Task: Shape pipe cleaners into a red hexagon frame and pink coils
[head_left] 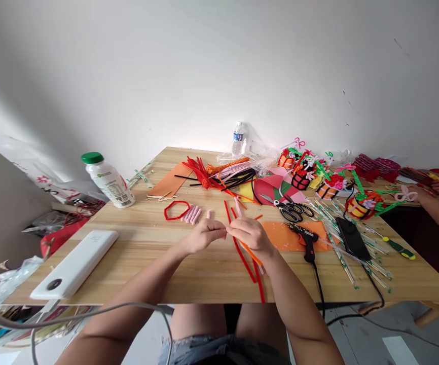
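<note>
My left hand point(207, 235) and my right hand point(250, 235) meet above the table's middle, fingertips pinched together. What sits between the fingers is too small and hidden to make out. Under and beside my right hand lie red pipe cleaners point(244, 261), and a pink pipe cleaner point(237, 207) shows just beyond its knuckles. An orange pipe cleaner point(253, 254) passes by its wrist. Left of the hands are a red pipe-cleaner hexagon point(166, 211) and several coiled pink pieces point(192, 214); another pink coil point(209, 215) stands behind my left hand.
Scissors point(293, 209), a glue gun point(306, 239), a phone point(352, 238), straws point(343, 258) and a screwdriver point(399, 247) lie right. Pipe-cleaner bundles point(204, 175) and small flower baskets point(329, 186) stand behind. A power bank point(77, 263) and white bottle point(109, 182) are left. Another person's arm point(438, 208) reaches in.
</note>
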Available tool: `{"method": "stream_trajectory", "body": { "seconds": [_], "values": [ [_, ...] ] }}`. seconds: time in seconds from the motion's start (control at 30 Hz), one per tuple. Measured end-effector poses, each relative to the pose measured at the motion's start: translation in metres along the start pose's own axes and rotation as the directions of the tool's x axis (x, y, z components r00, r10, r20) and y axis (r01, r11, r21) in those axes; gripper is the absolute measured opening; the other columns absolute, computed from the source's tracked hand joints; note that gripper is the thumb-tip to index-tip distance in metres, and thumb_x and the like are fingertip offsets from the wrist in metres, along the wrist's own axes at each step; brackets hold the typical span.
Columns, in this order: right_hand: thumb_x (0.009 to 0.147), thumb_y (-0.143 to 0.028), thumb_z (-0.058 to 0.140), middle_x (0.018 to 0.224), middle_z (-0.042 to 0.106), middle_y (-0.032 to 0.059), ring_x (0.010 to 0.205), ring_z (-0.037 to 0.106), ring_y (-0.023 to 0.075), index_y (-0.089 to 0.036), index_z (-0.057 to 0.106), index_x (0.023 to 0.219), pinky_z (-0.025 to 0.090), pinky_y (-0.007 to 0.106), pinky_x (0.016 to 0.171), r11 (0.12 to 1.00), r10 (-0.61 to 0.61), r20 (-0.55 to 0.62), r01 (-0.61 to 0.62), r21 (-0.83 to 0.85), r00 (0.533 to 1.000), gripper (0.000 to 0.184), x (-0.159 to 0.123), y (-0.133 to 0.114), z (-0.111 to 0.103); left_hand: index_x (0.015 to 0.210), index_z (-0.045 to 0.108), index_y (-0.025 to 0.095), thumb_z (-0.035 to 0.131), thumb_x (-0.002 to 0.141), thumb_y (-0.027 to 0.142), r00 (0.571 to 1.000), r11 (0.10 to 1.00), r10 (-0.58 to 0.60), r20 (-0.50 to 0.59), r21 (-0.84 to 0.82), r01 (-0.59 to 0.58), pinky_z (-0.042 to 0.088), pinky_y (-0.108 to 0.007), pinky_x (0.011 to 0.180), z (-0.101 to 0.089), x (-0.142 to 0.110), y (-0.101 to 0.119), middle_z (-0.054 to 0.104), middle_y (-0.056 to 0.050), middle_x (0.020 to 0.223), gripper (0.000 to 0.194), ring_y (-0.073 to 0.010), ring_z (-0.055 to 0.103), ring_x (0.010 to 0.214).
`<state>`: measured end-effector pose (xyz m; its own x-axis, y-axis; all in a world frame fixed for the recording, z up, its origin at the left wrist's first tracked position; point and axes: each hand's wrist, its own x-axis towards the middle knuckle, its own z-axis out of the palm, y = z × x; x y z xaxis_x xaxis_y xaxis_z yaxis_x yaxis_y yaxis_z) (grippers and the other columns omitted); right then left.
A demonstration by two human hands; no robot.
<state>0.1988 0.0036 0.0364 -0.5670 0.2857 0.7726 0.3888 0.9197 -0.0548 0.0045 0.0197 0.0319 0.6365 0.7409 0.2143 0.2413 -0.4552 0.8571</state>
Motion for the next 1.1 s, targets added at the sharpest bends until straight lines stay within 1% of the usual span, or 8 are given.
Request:
{"method": "stream_trajectory", "body": {
  "seconds": [0.13, 0.27, 0.47, 0.57, 0.67, 0.8, 1.0, 1.1],
  "values": [
    [0.085, -0.008, 0.056, 0.088, 0.064, 0.0066, 0.086, 0.057, 0.0190, -0.018, 0.064, 0.097, 0.049, 0.035, 0.074, 0.992, -0.059, -0.082, 0.049, -0.120, 0.995, 0.017, 0.003, -0.008, 0.001, 0.065, 0.054, 0.013, 0.052, 0.079, 0.050, 0.957, 0.874, -0.217, 0.194, -0.399, 0.279, 0.017, -0.020, 0.036, -0.006, -0.001, -0.002, 0.019, 0.009, 0.043, 0.040, -0.0046, 0.015, 0.037],
    [0.084, -0.015, 0.060, 0.086, 0.058, 0.0065, 0.082, 0.055, 0.0196, -0.022, 0.063, 0.097, 0.049, 0.037, 0.075, 0.966, 0.198, -0.318, -0.240, -0.096, 0.927, 0.015, 0.000, -0.005, 0.005, 0.075, 0.061, 0.012, 0.049, 0.086, 0.039, 0.982, 0.994, 0.053, -0.179, -0.086, -0.069, 0.034, -0.023, 0.046, 0.003, 0.000, -0.001, 0.040, 0.003, 0.049, 0.032, -0.0080, 0.035, 0.045],
    [0.073, -0.033, 0.074, 0.089, 0.056, 0.0082, 0.097, 0.052, 0.0283, -0.024, 0.061, 0.090, 0.042, 0.047, 0.089, 0.872, 0.235, -0.594, -0.436, -0.220, 0.769, 0.023, -0.002, -0.002, 0.001, 0.105, 0.060, 0.017, 0.053, 0.083, 0.012, 0.608, 0.574, 0.736, -0.298, 0.751, -0.327, 0.041, -0.023, 0.057, 0.012, -0.002, -0.012, 0.058, -0.003, 0.069, 0.024, -0.0109, 0.050, 0.057],
    [0.078, -0.038, 0.066, 0.098, 0.056, 0.0108, 0.093, 0.057, 0.0249, -0.020, 0.051, 0.107, 0.049, 0.044, 0.083, 0.821, 0.517, -0.606, -0.550, 0.151, 0.604, 0.038, 0.000, 0.002, 0.003, 0.115, 0.054, 0.018, 0.055, 0.081, 0.008, 0.553, 0.467, 0.788, -0.270, 0.847, -0.252, 0.043, -0.023, 0.059, 0.013, -0.001, -0.015, 0.058, -0.001, 0.069, 0.036, -0.0112, 0.051, 0.058],
    [0.083, -0.041, 0.056, 0.080, 0.058, 0.0033, 0.068, 0.060, 0.0155, -0.020, 0.050, 0.103, 0.054, 0.030, 0.059, 0.476, 0.834, -0.139, -0.568, 0.672, 0.534, 0.030, 0.001, 0.005, 0.006, 0.116, 0.052, 0.017, 0.055, 0.080, 0.008, 0.557, 0.420, 0.792, -0.249, 0.885, -0.200, 0.045, -0.023, 0.060, 0.014, 0.000, -0.015, 0.058, -0.001, 0.069, 0.037, -0.0117, 0.052, 0.058],
    [0.078, -0.044, 0.061, 0.070, 0.059, 0.0017, 0.060, 0.060, 0.0147, -0.016, 0.057, 0.088, 0.052, 0.025, 0.047, 0.041, 0.757, 0.356, -0.585, 0.810, 0.547, 0.030, 0.003, -0.003, 0.012, 0.113, 0.052, 0.017, 0.051, 0.082, 0.009, 0.601, 0.325, 0.783, -0.160, 0.929, -0.177, 0.045, -0.025, 0.060, 0.015, 0.001, -0.017, 0.057, -0.001, 0.068, 0.032, -0.0126, 0.052, 0.057],
    [0.077, -0.039, 0.065, 0.062, 0.058, -0.0016, 0.048, 0.057, 0.0119, -0.017, 0.057, 0.089, 0.049, 0.023, 0.041, 0.153, 0.798, 0.300, -0.657, 0.738, 0.522, 0.026, 0.000, -0.010, 0.023, 0.096, 0.061, 0.014, 0.048, 0.083, 0.014, 0.655, 0.371, 0.743, -0.139, 0.900, -0.230, 0.040, -0.025, 0.054, 0.016, 0.002, -0.018, 0.053, -0.002, 0.061, 0.018, -0.0130, 0.050, 0.054],
    [0.084, -0.032, 0.059, 0.062, 0.060, 0.0003, 0.052, 0.059, 0.0133, -0.018, 0.062, 0.085, 0.052, 0.026, 0.050, 0.522, 0.688, 0.145, -0.625, 0.580, 0.711, 0.015, -0.005, -0.003, 0.019, 0.080, 0.064, 0.013, 0.046, 0.086, 0.019, 0.794, 0.647, 0.577, -0.193, 0.701, -0.300, 0.038, -0.024, 0.053, 0.012, 0.002, -0.011, 0.053, -0.002, 0.059, 0.020, -0.0114, 0.049, 0.053]
  ]
}}
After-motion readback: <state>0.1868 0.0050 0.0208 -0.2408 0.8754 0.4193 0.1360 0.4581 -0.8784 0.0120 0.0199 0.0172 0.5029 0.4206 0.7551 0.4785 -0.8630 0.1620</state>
